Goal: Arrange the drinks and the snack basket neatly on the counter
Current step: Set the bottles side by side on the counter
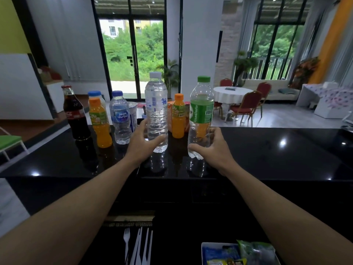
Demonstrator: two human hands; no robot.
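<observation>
Black surface: white-capped water bottle and green-capped bottle are gripped by left hand and right hand; the orange juice bottle between may be toppled if clipped.

The drinks stand upright; snack basket apparently lower.

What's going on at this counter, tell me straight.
A person has both hands on drinks on the black counter. The left hand grips the white-capped water bottle, and the right hand grips the green-capped bottle. Both bottles are upright. A cola bottle, an orange juice bottle and a small water bottle stand to their left. The snack basket sits lower down.
</observation>
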